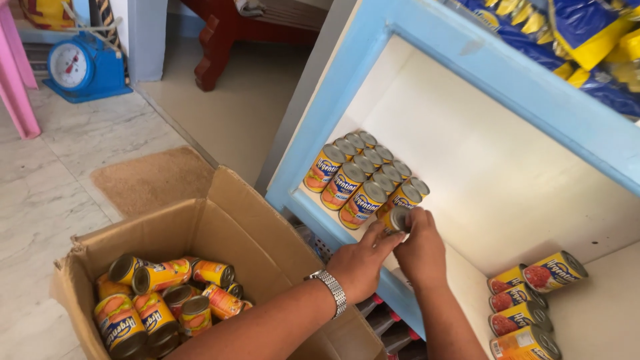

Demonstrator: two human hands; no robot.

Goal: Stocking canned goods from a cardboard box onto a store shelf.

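Both my hands meet at one yellow can at the front of a white shelf framed in light blue. My left hand, with a metal watch at the wrist, touches the can from below left. My right hand grips it from the right. The can sits at the right end of several rows of upright yellow cans. A cardboard box on the floor at lower left holds several more yellow cans lying loose.
Several cans with red pictures lie stacked on their sides at the shelf's lower right. Blue and yellow packets fill the shelf above. A brown mat, a blue weighing scale and pink furniture legs stand on the tiled floor.
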